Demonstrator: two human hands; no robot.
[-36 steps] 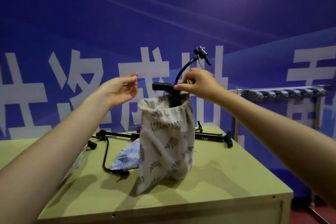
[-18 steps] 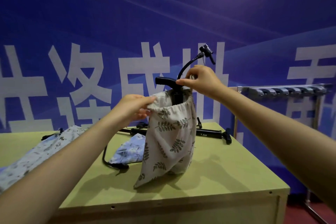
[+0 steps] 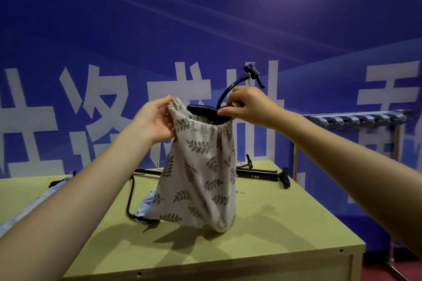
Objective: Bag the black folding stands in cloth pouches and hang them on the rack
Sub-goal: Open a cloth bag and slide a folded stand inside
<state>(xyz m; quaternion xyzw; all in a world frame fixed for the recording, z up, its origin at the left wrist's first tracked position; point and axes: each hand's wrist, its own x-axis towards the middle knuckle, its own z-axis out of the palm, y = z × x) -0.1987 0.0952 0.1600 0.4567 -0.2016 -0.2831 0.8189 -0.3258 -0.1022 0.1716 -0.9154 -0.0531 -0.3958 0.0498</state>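
A beige cloth pouch (image 3: 201, 171) with a leaf print hangs upright above the table, its bottom touching the top. A black folding stand (image 3: 230, 89) sits inside it; its flat handle and curved gooseneck with a clamp stick out of the mouth. My left hand (image 3: 155, 121) pinches the pouch's left rim. My right hand (image 3: 249, 107) pinches the right rim and drawstring at the stand's neck. Another black folding stand (image 3: 262, 174) lies on the table behind the pouch. The metal hook rack (image 3: 356, 118) stands at the right.
The green-topped table (image 3: 274, 235) ends close in front and at the right. Blue patterned pouches (image 3: 146, 205) lie left of the held pouch, with a black cable-like stand arm (image 3: 130, 198) looping beside them. A blue banner wall stands behind.
My left hand came down from the air, took the pouch's left rim and lifted it level with the right. The pouch mouth is now stretched wider and higher round the stand.
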